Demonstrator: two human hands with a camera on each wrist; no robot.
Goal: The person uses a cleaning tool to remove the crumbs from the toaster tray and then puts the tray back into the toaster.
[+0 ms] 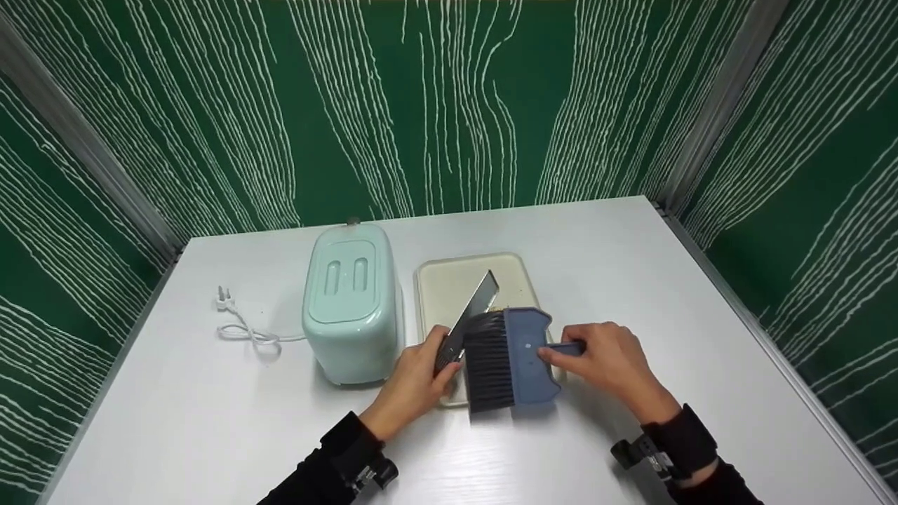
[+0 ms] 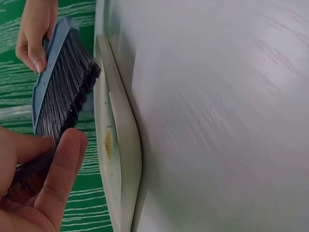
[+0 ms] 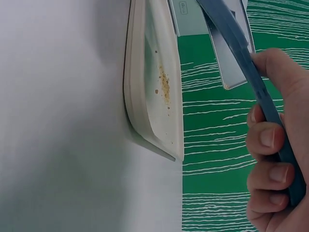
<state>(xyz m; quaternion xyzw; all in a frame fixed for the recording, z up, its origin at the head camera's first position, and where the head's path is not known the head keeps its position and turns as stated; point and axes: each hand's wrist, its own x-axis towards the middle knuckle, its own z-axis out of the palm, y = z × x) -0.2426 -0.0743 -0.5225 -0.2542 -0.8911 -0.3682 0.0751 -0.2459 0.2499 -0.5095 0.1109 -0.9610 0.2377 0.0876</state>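
In the head view, my left hand [image 1: 414, 382] grips the near end of a narrow metal crumb tray [image 1: 483, 296], which slants up and away over a cream tray [image 1: 443, 289]. My right hand [image 1: 609, 356] holds the handle of a blue brush [image 1: 530, 354], its black bristles pointing left and overlapping the crumb tray. The right wrist view shows fingers wrapped round the brush handle [image 3: 270, 111] and a rim along the metal tray [image 3: 231, 67]. Yellow-brown crumbs [image 3: 165, 87] lie scattered in the cream tray.
A mint-green toaster [image 1: 354, 315] with a lid on top stands just left of the cream tray. Its white cord [image 1: 256, 337] and plug [image 1: 223, 298] lie on the white table [image 1: 238, 428]. Green walls [image 1: 477, 105] with white lines rise behind and at both sides.
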